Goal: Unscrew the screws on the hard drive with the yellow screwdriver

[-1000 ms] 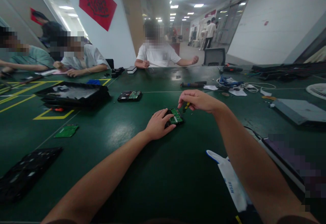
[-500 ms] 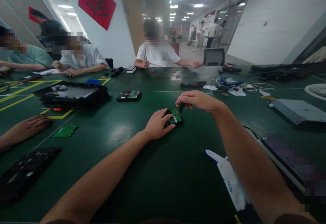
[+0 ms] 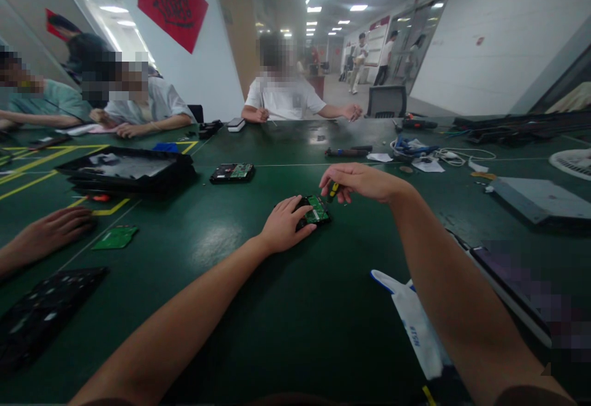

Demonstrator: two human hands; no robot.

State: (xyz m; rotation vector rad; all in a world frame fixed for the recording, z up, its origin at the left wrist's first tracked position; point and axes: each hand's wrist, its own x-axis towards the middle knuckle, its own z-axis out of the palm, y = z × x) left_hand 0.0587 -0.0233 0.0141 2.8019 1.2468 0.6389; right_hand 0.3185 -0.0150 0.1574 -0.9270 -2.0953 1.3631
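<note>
**While left hand (image 3: 284,226) pins drive (image 3: 317,211), right hand (image 3: 360,181) holds screwdriver (image 3: 333,191) beside it**

Drive lies board-up on table (image 3: 277,332), dead ahead; left hand rests flat over its near-left end, fingers loosely spread; right hand is closed round the screwdriver just right of the drive, shaft slanting down-left toward the far-right corner; drive's long axis is half covered, cannot tell.

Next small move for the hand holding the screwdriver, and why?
Probably bring the screwdriver tip down onto the green circuit board of the hard drive. The right hand pinches the tool just past the board's right edge, tip apparently off it, while the left hand lies over the drive's left side, steadying it on the table. Screws are too small to see.
</note>
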